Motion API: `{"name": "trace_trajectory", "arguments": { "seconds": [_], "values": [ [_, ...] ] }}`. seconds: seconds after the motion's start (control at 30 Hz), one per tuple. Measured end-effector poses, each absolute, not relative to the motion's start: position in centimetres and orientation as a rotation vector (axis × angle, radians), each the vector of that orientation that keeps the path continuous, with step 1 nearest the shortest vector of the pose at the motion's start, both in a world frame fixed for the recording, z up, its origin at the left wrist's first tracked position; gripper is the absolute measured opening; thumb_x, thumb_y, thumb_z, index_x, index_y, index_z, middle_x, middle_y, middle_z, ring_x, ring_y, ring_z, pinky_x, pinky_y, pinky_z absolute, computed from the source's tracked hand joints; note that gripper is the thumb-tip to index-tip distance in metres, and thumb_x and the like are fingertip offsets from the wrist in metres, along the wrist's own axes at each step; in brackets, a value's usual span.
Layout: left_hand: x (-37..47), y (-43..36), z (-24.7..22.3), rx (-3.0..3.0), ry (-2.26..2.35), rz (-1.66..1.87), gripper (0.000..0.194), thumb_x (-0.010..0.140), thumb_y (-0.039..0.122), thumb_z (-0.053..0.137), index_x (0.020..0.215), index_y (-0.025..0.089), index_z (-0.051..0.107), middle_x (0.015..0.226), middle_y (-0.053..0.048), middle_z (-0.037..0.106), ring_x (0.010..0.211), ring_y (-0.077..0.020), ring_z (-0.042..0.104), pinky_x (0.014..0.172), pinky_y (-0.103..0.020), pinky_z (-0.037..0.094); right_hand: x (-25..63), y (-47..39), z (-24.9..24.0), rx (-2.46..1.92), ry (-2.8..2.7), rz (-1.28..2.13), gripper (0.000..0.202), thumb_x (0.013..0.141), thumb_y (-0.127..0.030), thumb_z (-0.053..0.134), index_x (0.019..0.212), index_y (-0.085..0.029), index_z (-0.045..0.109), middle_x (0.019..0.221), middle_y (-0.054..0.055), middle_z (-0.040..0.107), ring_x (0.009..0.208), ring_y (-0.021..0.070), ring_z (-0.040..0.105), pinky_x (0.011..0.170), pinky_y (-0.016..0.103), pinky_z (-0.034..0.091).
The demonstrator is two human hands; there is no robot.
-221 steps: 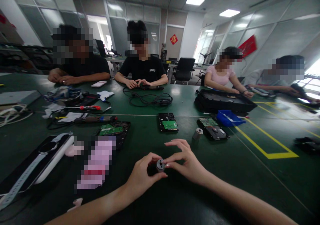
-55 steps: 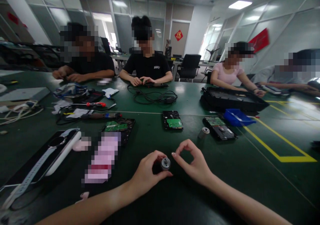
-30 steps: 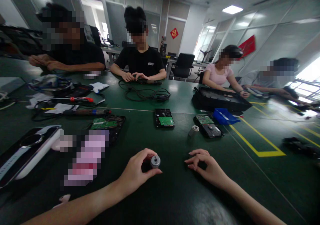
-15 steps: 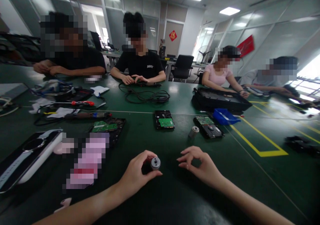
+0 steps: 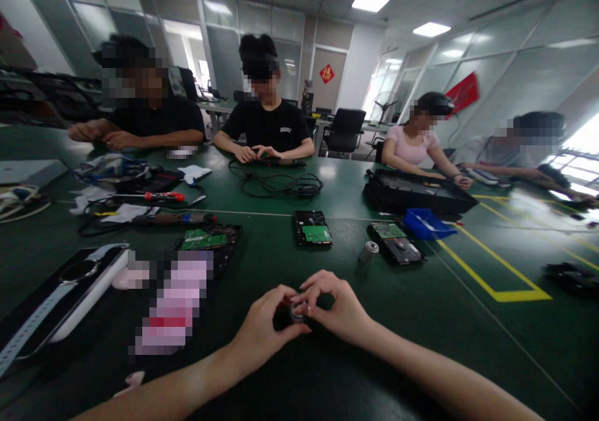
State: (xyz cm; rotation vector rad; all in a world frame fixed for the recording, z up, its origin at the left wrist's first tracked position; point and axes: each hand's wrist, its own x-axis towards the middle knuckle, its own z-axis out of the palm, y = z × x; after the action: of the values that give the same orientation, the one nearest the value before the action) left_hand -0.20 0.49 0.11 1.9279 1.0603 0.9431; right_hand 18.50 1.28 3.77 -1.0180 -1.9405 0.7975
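Nearest, a small pale pink piece [image 5: 135,380] lies on the green worktop [image 5: 430,309], closer to the wearer than the held cylinder [image 5: 296,314] and to its left. The left hand [image 5: 264,321] comes in from the cylinder's left, its grip curled round the metal so that thumb and fingers pinch the sides. The right hand [image 5: 339,305] reaches from the cylinder's right, thumb and fingertips gathered over its top end and partly hiding it; whether this grip pinches something small, I cannot tell.

Left of the cylinder lies a pinkish, pixelated object [image 5: 173,302]; farther left, a watch [image 5: 78,272] with a pale strap rests on a black-and-white slab [image 5: 87,302].

A little beyond the cylinder and to its right is a second metal cylinder [image 5: 369,252], with a hard drive [image 5: 397,243] and a blue tray [image 5: 425,224] just past it. Another drive [image 5: 312,229] lies almost straight beyond the held cylinder, and a third [image 5: 224,249] beyond it to the left, near a dark electric screwdriver [image 5: 171,219] and a red-handled screwdriver [image 5: 163,196].

Well beyond the cylinder are a coiled black cable [image 5: 290,187] and, to its right, an open black case [image 5: 421,190]. At the far side sit people in black [image 5: 152,121], black again [image 5: 266,121], pink [image 5: 414,146] and pale clothing [image 5: 482,153].
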Motion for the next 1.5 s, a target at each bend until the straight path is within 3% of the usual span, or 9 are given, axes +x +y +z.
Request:
{"name": "trace_trajectory", "arguments": {
  "seconds": [0.17, 0.27, 0.4, 0.57, 0.73, 0.9, 1.13, 1.4, 1.5],
  "values": [
    [-0.2, 0.4, 0.2, 1.943, 1.069, 0.94, 0.034, 0.071, 0.024, 0.082, 0.097, 0.024, 0.06, 0.091, 0.002, 0.066, 0.081, -0.0176, 0.062, 0.074, -0.027, 0.048, 18.5, 1.1, 4.0, -1.04, -1.947, 0.696, 0.018, 0.073, -0.023, 0.079, 0.069, -0.02, 0.061, 0.074, 0.001, 0.068, 0.079, 0.0192, 0.063, 0.078, 0.035, 0.045],
    [-0.2, 0.3, 0.2, 1.93, 1.074, 0.937, 0.036, 0.07, 0.023, 0.083, 0.098, 0.024, 0.06, 0.091, 0.003, 0.066, 0.083, -0.0176, 0.062, 0.074, -0.027, 0.048, 19.1, 1.0, 4.0, -1.097, -1.849, 0.643, 0.016, 0.081, -0.028, 0.071, 0.081, -0.02, 0.057, 0.067, -0.002, 0.062, 0.068, 0.0167, 0.059, 0.073, 0.033, 0.045],
    [-0.2, 0.4, 0.2, 1.928, 1.07, 0.943, 0.037, 0.069, 0.024, 0.084, 0.097, 0.024, 0.06, 0.089, 0.003, 0.066, 0.082, -0.0172, 0.062, 0.074, -0.027, 0.047, 19.6, 1.0, 4.0, -1.068, -1.844, 0.726, 0.019, 0.082, -0.026, 0.07, 0.091, -0.021, 0.054, 0.079, 0.0, 0.065, 0.076, 0.0173, 0.061, 0.075, 0.033, 0.046],
    [-0.2, 0.5, 0.3, 1.906, 1.064, 0.931, 0.033, 0.072, 0.024, 0.081, 0.097, 0.023, 0.06, 0.09, 0.002, 0.066, 0.081, -0.0178, 0.062, 0.073, -0.027, 0.048, 18.9, 0.9, 4.0, -1.052, -1.954, 0.701, 0.022, 0.073, -0.026, 0.08, 0.081, -0.02, 0.061, 0.082, 0.0, 0.068, 0.08, 0.0184, 0.062, 0.078, 0.033, 0.045],
    [-0.2, 0.3, 0.4, 1.926, 1.074, 0.916, 0.033, 0.072, 0.026, 0.081, 0.096, 0.023, 0.06, 0.091, 0.002, 0.066, 0.081, -0.0182, 0.062, 0.073, -0.028, 0.049, 18.5, 1.1, 4.4, -1.034, -1.942, 0.689, 0.023, 0.074, -0.023, 0.078, 0.073, -0.02, 0.056, 0.074, 0.0, 0.069, 0.076, 0.0179, 0.064, 0.077, 0.034, 0.047],
    [-0.3, 0.3, 0.4, 1.936, 1.058, 0.933, 0.036, 0.071, 0.027, 0.082, 0.099, 0.023, 0.06, 0.091, 0.002, 0.067, 0.082, -0.018, 0.063, 0.074, -0.028, 0.049, 22.6, 1.0, 5.8, -1.011, -1.837, 0.746, 0.027, 0.079, -0.024, 0.074, 0.075, -0.021, 0.048, 0.083, 0.004, 0.071, 0.083, 0.019, 0.069, 0.077, 0.034, 0.052],
    [-0.4, 0.2, 0.6, 1.922, 1.044, 0.905, 0.036, 0.072, 0.029, 0.082, 0.1, 0.023, 0.059, 0.092, 0.002, 0.067, 0.083, -0.0182, 0.064, 0.076, -0.03, 0.051, 30.8, -1.8, 2.9, -1.329, -1.891, 0.802, 0.024, 0.084, -0.029, 0.068, 0.071, -0.019, 0.052, 0.092, 0.01, 0.07, 0.089, 0.0245, 0.072, 0.078, 0.037, 0.057],
    [-0.5, 0.3, 0.8, 1.934, 1.05, 0.9, 0.035, 0.074, 0.028, 0.08, 0.101, 0.024, 0.058, 0.093, 0.001, 0.066, 0.084, -0.0186, 0.064, 0.078, -0.032, 0.051, 31.5, -3.2, 1.4, -1.379, -2.04, 0.779, 0.02, 0.083, -0.027, 0.068, 0.07, -0.022, 0.054, 0.099, 0.009, 0.075, 0.112, 0.027, 0.06, 0.093, 0.049, 0.048],
    [-0.5, 0.3, 0.9, 1.933, 1.037, 0.911, 0.036, 0.074, 0.028, 0.08, 0.102, 0.024, 0.058, 0.094, 0.001, 0.066, 0.085, -0.0184, 0.064, 0.078, -0.031, 0.051, 31.2, -2.9, 1.6, -1.363, -2.061, 0.731, 0.022, 0.084, -0.024, 0.067, 0.067, -0.022, 0.053, 0.096, 0.008, 0.076, 0.107, 0.0264, 0.061, 0.092, 0.05, 0.047]
  ]
}}
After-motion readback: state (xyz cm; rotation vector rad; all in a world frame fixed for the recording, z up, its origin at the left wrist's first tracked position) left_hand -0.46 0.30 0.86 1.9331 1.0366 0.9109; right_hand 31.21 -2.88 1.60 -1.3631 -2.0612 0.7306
